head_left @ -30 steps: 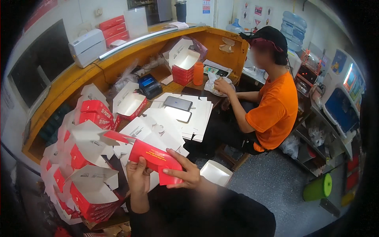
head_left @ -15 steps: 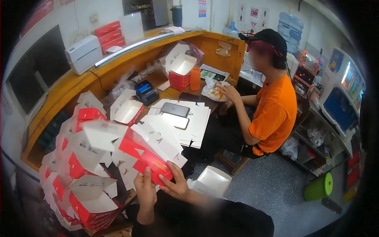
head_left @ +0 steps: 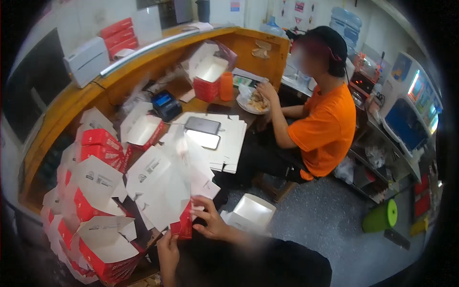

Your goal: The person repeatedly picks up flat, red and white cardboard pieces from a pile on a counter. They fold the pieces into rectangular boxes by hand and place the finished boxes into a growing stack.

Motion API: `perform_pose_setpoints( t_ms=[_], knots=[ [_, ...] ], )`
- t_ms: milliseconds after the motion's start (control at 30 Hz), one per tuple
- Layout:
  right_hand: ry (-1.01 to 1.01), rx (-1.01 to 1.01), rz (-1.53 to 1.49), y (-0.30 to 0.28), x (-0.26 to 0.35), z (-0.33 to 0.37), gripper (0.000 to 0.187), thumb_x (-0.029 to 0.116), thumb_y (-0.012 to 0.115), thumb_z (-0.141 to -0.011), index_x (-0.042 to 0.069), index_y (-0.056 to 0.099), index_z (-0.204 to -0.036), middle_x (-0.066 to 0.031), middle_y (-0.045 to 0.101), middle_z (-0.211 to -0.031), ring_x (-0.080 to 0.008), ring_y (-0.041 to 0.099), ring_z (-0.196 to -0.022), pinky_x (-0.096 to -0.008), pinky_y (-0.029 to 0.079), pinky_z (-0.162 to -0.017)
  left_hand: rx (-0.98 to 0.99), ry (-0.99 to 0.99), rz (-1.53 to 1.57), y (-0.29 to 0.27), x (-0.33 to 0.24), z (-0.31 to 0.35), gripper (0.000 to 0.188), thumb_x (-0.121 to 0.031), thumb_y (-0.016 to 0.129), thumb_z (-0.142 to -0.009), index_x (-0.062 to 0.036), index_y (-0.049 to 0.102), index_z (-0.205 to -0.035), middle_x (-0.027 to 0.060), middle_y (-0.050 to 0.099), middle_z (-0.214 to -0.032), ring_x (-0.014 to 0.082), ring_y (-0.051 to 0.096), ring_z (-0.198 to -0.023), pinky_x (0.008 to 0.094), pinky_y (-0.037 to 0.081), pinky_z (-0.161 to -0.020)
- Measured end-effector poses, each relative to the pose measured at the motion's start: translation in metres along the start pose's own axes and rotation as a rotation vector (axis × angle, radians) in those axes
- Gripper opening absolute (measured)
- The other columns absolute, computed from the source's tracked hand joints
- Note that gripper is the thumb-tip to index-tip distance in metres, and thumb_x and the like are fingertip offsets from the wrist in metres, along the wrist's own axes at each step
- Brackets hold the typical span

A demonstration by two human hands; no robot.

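Observation:
Between my hands is a partly folded cardboard food box [head_left: 155, 189], its large pale panel facing up and a red side wall near me. My left hand [head_left: 168, 253] pinches the box's near lower corner. On the right, my right hand [head_left: 210, 221] grips the red wall, its fingers bent over the edge. Close by on the left are stacks of folded red-and-white boxes [head_left: 107, 244] with their lids up. Flat white cardboard sheets [head_left: 232, 143] lie beyond the held box, with a grey phone-like device [head_left: 202, 125] and a white-screened phone [head_left: 203, 139] on them.
Across the desk corner sits a person in an orange shirt [head_left: 327, 124], one hand at a plate of food [head_left: 256, 104]. A card terminal [head_left: 166, 105], an orange bottle [head_left: 226, 86] and more boxes [head_left: 206, 88] stand along the wooden counter. Right of me is an open white box [head_left: 253, 213].
The held box has turned from red outside up to pale inside up, and my hands have moved apart and lower. The seated person's hand has lifted from the plate.

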State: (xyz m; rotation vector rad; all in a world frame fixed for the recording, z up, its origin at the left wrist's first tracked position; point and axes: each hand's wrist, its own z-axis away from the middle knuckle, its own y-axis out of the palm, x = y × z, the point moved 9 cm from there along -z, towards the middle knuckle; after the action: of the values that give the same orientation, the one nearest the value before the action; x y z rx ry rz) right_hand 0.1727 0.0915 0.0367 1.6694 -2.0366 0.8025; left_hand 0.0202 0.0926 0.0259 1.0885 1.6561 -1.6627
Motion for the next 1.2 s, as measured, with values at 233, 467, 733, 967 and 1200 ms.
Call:
perform_pose_setpoints(
  t_ms=[233, 467, 733, 967, 1200],
  knots=[
    [0.074, 0.202, 0.161, -0.004, 0.0, -0.028, 0.026, 0.019, 0.065, -0.075, 0.008, 0.056, -0.097, -0.024, 0.02, -0.135, -0.0432, 0.023, -0.124, -0.0444, 0.026, -0.101, -0.083, 0.102, -0.032, 0.008, -0.002, -0.001, 0.009, 0.001, 0.046, -0.081, 0.0049, 0.053, -0.085, 0.0208, 0.055, -0.07, 0.0321, 0.054, -0.063, 0.0338, 0.042, -0.06],
    [0.148, 0.41, 0.153, 0.033, -0.006, -0.017, 0.026, 0.009, 0.062, -0.075, 0.005, 0.053, -0.099, -0.0238, 0.02, -0.136, -0.0429, 0.025, -0.124, -0.0433, 0.029, -0.1, -0.271, 0.202, -0.168, 0.011, 0.016, -0.001, 0.017, -0.009, 0.047, -0.085, 0.0067, 0.054, -0.08, 0.0195, 0.054, -0.066, 0.0266, 0.053, -0.056, 0.0363, 0.041, -0.056],
    [0.197, 0.362, 0.195, 0.033, -0.01, -0.02, 0.024, 0.001, 0.061, -0.072, 0.0, 0.053, -0.094, -0.0208, 0.036, -0.13, -0.0334, 0.048, -0.11, -0.0352, 0.046, -0.085, -0.337, 0.142, -0.013, 0.004, 0.018, -0.006, 0.018, -0.01, 0.05, -0.084, 0.007, 0.056, -0.081, 0.0176, 0.056, -0.067, 0.0264, 0.054, -0.06, 0.036, 0.039, -0.057],
    [0.382, 0.18, 0.069, 0.012, -0.025, -0.041, 0.017, 0.002, 0.058, -0.075, 0.003, 0.057, -0.091, -0.015, 0.045, -0.125, -0.0303, 0.058, -0.091, -0.0344, 0.05, -0.072, -0.33, 0.228, 0.001, 0.0, 0.006, -0.019, 0.015, -0.009, 0.054, -0.081, 0.005, 0.056, -0.076, 0.0152, 0.056, -0.066, 0.0228, 0.052, -0.058, 0.0337, 0.04, -0.057],
    [0.177, 0.585, 0.345, 0.033, -0.019, -0.033, 0.039, 0.008, 0.064, -0.069, 0.008, 0.055, -0.107, -0.0198, 0.036, -0.131, -0.0334, 0.052, -0.103, -0.0343, 0.046, -0.081, -0.327, 0.237, -0.082, 0.002, 0.01, -0.02, 0.011, -0.007, 0.054, -0.08, 0.0026, 0.057, -0.074, 0.0159, 0.056, -0.07, 0.0299, 0.053, -0.063, 0.0357, 0.04, -0.065]
  ],
)
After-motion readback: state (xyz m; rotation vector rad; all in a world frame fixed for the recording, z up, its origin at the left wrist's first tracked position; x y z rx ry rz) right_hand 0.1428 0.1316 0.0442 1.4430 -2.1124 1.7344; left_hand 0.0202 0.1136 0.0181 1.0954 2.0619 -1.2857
